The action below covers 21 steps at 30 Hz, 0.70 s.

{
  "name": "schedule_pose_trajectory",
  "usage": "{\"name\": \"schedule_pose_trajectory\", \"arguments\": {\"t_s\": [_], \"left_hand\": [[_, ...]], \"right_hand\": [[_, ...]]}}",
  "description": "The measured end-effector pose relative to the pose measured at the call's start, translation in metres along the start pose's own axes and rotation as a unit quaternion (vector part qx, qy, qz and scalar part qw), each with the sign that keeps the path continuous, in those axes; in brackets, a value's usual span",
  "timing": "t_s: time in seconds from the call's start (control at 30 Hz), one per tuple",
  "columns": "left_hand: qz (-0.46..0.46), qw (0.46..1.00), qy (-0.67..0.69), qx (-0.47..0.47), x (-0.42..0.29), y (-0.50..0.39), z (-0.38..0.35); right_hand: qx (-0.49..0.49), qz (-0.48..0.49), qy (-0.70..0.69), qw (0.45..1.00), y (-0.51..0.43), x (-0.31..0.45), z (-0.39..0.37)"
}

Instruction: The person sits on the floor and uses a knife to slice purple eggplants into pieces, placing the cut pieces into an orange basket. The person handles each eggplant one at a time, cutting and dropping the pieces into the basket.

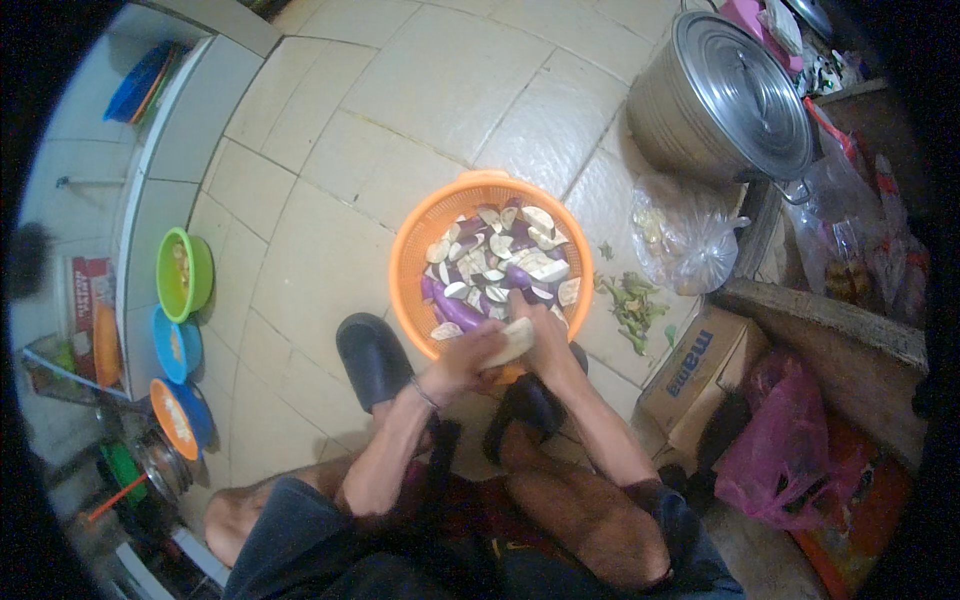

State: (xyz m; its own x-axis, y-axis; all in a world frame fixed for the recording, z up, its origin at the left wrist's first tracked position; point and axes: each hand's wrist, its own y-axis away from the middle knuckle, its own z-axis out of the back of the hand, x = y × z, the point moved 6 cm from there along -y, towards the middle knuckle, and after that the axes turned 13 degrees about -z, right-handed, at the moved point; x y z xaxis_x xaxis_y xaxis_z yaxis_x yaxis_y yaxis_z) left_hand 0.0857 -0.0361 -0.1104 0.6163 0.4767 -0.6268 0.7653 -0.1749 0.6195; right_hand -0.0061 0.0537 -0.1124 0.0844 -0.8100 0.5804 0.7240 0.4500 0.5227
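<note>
An orange plastic colander (405, 255) stands on the floor before me, filled with cut eggplant pieces (495, 247) that show purple skin and pale flesh. A longer purple eggplant piece (454, 304) lies among them, towards my side. My left hand (472, 351) grips a pale, cut length of eggplant (516, 341) over the colander's near rim. Close beside it is my right hand (545, 330), its fingers bent over the eggplant pieces. Blur and the hand itself hide whether it holds anything.
Right of the colander lie green eggplant tops (634, 307), a clear plastic bag (682, 240), a large lidded metal pot (697, 112) and a cardboard box (705, 375). Green (199, 277), blue (191, 349) and orange (161, 405) bowls line the left. My slippered feet (373, 360) flank the colander's near side.
</note>
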Motion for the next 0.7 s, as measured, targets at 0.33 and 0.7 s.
{"name": "schedule_pose_trajectory", "arguments": {"t_s": [0.33,0.7], "left_hand": [[-0.085,0.955,0.103,-0.264,-0.011,-0.005,0.059],[-0.147,0.94,0.207,-0.227,-0.016,-0.009,0.04]], "right_hand": [[0.091,-0.063,0.0,0.994,0.037,0.003,-0.005],[-0.009,-0.027,-0.04,0.999,0.007,0.002,0.004]]}}
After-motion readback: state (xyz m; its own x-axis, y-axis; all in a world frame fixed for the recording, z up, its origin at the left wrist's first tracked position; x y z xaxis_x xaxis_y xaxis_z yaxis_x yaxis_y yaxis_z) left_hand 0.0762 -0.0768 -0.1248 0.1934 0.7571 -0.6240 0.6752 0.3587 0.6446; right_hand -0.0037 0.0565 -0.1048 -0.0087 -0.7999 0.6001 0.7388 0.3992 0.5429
